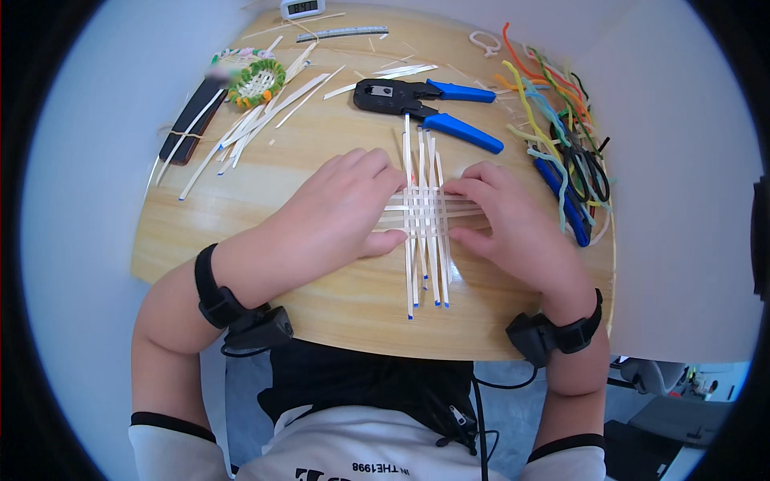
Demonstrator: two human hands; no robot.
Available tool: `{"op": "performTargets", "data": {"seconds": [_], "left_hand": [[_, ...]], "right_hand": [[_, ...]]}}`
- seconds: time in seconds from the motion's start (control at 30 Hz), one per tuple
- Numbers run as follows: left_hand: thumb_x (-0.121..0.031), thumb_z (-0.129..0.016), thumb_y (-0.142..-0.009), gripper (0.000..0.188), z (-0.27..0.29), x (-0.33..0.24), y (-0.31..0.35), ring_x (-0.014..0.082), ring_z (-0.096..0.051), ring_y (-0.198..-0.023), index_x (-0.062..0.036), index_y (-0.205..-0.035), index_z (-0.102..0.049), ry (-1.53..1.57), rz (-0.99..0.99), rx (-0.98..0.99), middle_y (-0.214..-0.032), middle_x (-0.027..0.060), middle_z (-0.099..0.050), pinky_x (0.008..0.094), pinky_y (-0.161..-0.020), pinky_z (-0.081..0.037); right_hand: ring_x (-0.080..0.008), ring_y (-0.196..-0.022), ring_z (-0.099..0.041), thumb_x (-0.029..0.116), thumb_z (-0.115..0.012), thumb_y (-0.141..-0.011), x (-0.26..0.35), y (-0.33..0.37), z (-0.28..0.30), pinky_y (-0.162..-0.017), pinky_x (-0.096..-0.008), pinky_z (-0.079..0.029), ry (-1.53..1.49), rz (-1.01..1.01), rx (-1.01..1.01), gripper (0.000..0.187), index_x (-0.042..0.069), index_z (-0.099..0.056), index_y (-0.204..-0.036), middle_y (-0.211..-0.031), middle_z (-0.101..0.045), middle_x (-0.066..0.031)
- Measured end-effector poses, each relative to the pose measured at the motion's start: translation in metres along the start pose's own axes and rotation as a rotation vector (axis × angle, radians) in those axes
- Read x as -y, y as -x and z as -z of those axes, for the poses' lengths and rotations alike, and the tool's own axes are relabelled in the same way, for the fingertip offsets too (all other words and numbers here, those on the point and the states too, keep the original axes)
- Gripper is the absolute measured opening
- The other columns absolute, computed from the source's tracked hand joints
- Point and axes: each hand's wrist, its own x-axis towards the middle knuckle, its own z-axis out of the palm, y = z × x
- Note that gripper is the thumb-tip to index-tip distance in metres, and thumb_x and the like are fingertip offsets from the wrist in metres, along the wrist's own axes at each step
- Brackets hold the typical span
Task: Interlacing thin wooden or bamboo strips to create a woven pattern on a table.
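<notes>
Pale flat strips cross over and under each other in a small woven square (425, 210) lying on the table. Long loose ends with blue tips reach toward me and away from me, and shorter ends stick out sideways. My left hand (341, 208) grips the left side of the weave, with its thumb at the near corner and its fingers at the far one. On the right side, the thumb and forefinger of my right hand (513, 220) hold the edge in the same way. The side ends run partly under both hands.
A crimping tool (393, 96) with blue handles lies just beyond the weave. Loose strips (257, 128), a green-and-orange woven ring (257, 83) and a dark case (192, 120) are far left. Coloured fuzzy stems (553, 120) and blue-handled scissors (565, 200) lie right. A ruler (342, 34) lies behind.
</notes>
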Motion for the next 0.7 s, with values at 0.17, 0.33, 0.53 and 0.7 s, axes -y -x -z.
{"op": "performTargets", "data": {"seconds": [0.17, 0.33, 0.53, 0.7], "left_hand": [[-0.022, -0.083, -0.085, 0.046, 0.000, 0.000, 0.002, 0.0359, -0.058, -0.112, -0.0024, -0.122, -0.063, -0.005, 0.002, -0.008, -0.114, 0.0160, -0.060, 0.0441, -0.101, -0.049], [-0.026, -0.083, -0.088, 0.047, 0.008, 0.010, 0.000, 0.0354, -0.060, -0.114, -0.0024, -0.125, -0.066, 0.013, -0.004, 0.010, -0.116, 0.0153, -0.062, 0.0433, -0.102, -0.050], [-0.030, -0.083, -0.090, 0.049, 0.026, 0.016, 0.000, 0.0344, -0.061, -0.116, -0.0030, -0.128, -0.068, 0.069, 0.076, 0.114, -0.119, 0.0138, -0.065, 0.0424, -0.102, -0.051], [-0.032, -0.086, -0.085, 0.062, 0.020, 0.010, 0.000, 0.0363, -0.059, -0.119, -0.0005, -0.134, -0.066, 0.065, 0.011, 0.088, -0.125, 0.0163, -0.064, 0.0431, -0.107, -0.049]], "right_hand": [[-0.0365, -0.122, -0.059, 0.009, -0.083, -0.084, 0.003, -0.001, 0.003, -0.107, -0.0432, -0.050, -0.002, -0.016, 0.017, 0.045, 0.000, -0.069, -0.125, -0.124, -0.063, -0.0162], [-0.0369, -0.122, -0.060, 0.009, -0.081, -0.086, 0.000, 0.000, 0.002, -0.108, -0.0438, -0.050, 0.047, -0.009, 0.011, 0.041, 0.001, -0.070, -0.125, -0.124, -0.064, -0.0169], [-0.0373, -0.124, -0.060, 0.009, -0.080, -0.088, 0.000, 0.002, 0.004, -0.109, -0.0438, -0.050, -0.003, -0.038, 0.010, 0.041, 0.001, -0.071, -0.127, -0.126, -0.064, -0.0173], [-0.0367, -0.124, -0.060, 0.010, -0.082, -0.087, -0.002, 0.000, 0.003, -0.109, -0.0436, -0.050, 0.033, -0.012, 0.000, 0.043, 0.001, -0.071, -0.127, -0.126, -0.064, -0.0170]]}}
